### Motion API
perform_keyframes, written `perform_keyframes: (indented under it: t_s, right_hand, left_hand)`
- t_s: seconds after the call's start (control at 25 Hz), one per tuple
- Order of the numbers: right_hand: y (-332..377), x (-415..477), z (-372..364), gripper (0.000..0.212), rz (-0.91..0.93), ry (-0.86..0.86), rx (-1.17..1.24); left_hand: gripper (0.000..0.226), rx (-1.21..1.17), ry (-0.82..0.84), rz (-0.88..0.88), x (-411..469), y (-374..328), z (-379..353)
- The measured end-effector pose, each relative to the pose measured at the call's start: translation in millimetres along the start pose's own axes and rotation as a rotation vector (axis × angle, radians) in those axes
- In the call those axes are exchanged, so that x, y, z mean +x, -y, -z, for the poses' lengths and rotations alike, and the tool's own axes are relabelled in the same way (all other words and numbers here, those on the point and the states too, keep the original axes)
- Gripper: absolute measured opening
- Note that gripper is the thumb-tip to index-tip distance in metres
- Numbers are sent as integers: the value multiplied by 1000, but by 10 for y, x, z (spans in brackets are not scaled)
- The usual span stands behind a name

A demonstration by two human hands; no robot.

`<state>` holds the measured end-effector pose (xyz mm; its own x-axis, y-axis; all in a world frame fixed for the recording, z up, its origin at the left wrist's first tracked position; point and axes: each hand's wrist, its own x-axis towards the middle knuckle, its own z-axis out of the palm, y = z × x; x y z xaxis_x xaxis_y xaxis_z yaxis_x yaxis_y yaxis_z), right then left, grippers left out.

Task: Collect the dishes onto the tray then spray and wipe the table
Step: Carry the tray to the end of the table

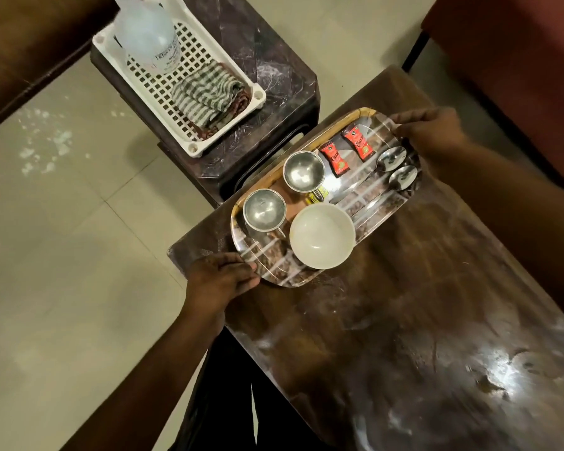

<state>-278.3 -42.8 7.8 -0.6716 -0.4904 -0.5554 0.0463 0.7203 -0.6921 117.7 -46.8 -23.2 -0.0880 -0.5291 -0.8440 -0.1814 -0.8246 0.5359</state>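
Observation:
A patterned tray (pixel 373 219) sits at the near-left end of the dark brown table (pixel 404 320). On it stand two steel cups (pixel 264 209) (pixel 303 170), a white bowl (pixel 321 236), two spoons (pixel 389 159) (pixel 402 177), two red sachets (pixel 334 157) (pixel 357 143) and a small yellow packet (pixel 316 195). My left hand (pixel 219 278) grips the tray's near end. My right hand (pixel 427 131) grips its far end.
A small dark side table (pixel 274 60) stands to the left. It carries a white lattice basket (pixel 137 73) holding a clear spray bottle (pixel 147 34) and a striped folded cloth (pixel 205 99). Red-brown seating (pixel 518 60) borders the far right. Pale tiled floor (pixel 62 255) lies on the left.

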Motion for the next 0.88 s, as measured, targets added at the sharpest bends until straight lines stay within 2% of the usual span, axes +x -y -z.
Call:
perform_keyframes:
  t_s: [0.4,0.64,0.88]
  right_hand:
    - [-29,145,-190,21,-37,65,-70]
    - [-28,167,-251,23,-66,55,-62]
    - [-52,183,-304,25,-15,24,-83]
  left_hand:
    - [10,31,-35,57,279,67,-43]
    - [11,56,-19,49,396,57,-7]
    - [10,103,41,40,450,28,126]
